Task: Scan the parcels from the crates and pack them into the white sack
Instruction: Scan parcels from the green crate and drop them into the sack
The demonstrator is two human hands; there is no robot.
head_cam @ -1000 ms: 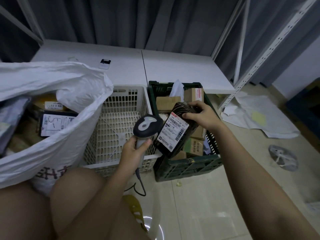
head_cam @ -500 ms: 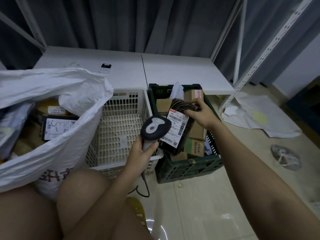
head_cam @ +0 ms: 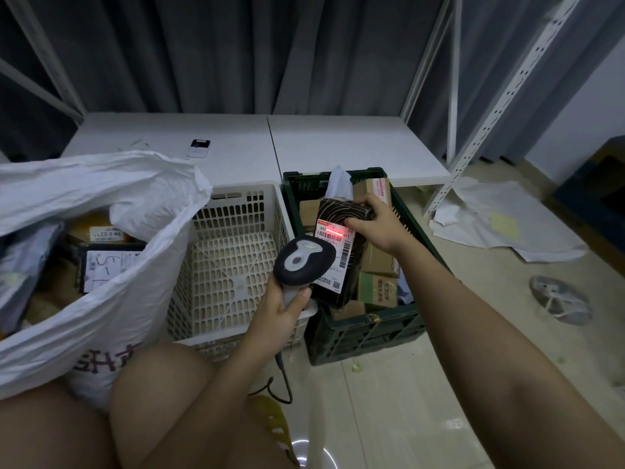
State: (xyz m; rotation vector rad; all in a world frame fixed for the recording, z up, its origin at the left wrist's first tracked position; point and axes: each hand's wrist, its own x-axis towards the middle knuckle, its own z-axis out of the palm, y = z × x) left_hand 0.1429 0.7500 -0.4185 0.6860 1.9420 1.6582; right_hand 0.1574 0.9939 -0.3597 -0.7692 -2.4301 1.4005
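Two hands busy, left hand [head_cam: 280, 319] gripping scanner [head_cam: 302, 262], right hand [head_cam: 378, 225] holding parcel [head_cam: 338, 255], apparently dark-wrapped.

A label [head_cam: 107, 234] inside the white sack [head_cam: 101, 299] reads "56-2-22".

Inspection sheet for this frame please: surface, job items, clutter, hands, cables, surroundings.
Surface: pale tiled floor, dusty.
Job's things: black parcel held over green crate, red scan line on its label; white crate looks emptied; white sack holds parcels.
Clutter: crumpled sheets on the floor.
Hands: left hand grips scanner; right hand holds the parcel.
Cables: scanner cable trails down.
Surroundings: white shelf, grey curtain.
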